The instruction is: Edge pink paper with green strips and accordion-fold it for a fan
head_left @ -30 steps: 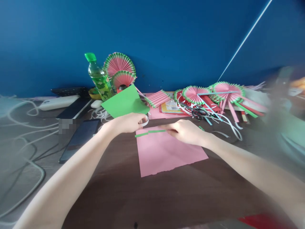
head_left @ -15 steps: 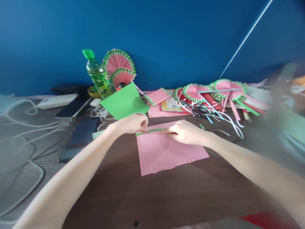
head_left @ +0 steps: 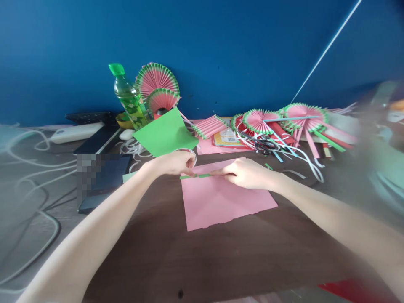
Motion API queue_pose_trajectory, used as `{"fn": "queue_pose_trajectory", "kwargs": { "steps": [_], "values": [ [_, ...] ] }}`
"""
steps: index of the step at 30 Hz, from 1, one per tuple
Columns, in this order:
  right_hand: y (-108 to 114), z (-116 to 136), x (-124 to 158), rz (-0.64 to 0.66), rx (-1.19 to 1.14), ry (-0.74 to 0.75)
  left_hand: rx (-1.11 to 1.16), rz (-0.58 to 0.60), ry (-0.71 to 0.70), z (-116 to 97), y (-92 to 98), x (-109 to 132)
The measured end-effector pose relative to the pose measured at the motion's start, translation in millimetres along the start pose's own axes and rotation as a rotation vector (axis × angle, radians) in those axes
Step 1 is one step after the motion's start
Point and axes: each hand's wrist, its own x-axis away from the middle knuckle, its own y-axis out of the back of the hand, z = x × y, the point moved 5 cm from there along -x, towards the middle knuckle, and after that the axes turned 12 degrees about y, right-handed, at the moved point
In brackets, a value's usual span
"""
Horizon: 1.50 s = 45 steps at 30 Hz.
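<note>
Pink ppr [head_left: 227, 202] | flat | btm edge ragged | grn strips [head_left: 204, 175] nr top

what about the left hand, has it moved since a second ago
Yes: judged against the pink sheet, the left hand has moved slightly downward in view, now reaching the left green strip.

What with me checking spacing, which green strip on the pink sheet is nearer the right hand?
The strip at the right index fingertip; the other strip lies farther left.

Left of the green-capped bottle [head_left: 131, 107] lie a white block [head_left: 77, 133] and pale cables [head_left: 58, 229]; behind it rises a blue wall [head_left: 227, 50].
</note>
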Motion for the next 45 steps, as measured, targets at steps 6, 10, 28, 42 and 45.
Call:
{"fn": "queue_pose_trajectory", "kwargs": {
  "steps": [6, 10, 28, 42, 45],
  "values": [
    [-1.2, -0.3, -0.7, 0.000, 0.016, -0.007, -0.004, -0.023, -0.001, -2.1, 0.4, -0.2],
    [-1.5, -0.2, -0.8, -0.001, 0.025, -0.007, -0.005, -0.020, -0.003, -1.5, -0.2, -0.6],
    [7.8, 0.0, 1.4, -0.125, -0.110, -0.018, 0.015, -0.002, 0.001, -1.9, 5.2, 3.6],
    [39.1, -22.6, 12.7, -0.874, -1.060, -0.089, 0.385, 0.023, -0.138, -33.5, 23.8, 23.4],
    [34.9, -23.3, 11.8, -0.862, -1.116, -0.101, 0.423, 0.090, -0.148, -35.0, 22.6, 26.0]
  ]
}}
